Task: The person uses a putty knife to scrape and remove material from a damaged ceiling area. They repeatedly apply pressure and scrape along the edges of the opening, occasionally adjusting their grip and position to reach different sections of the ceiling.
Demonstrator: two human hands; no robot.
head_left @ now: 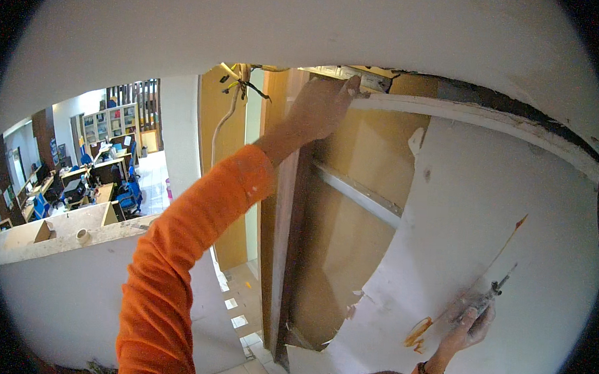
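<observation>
My left hand reaches up in an orange sleeve, its fingers curled closed at the left part of a long white strip under the ceiling. Exactly how the fingertips hold the strip is hidden. Lower right, my right hand, with a dark bracelet at the wrist, is closed around a greyish metal hand tool with a thin tip pointing up and right; its exact kind is unclear. This hand is close to the white wall panel, whose left edge is broken and ragged.
Loose cables with cut ends hang left of my left hand. A wooden post and a brown board with a grey crossbar stand beside the panel. Left, a dusty ledge tops a low wall; office desks lie beyond.
</observation>
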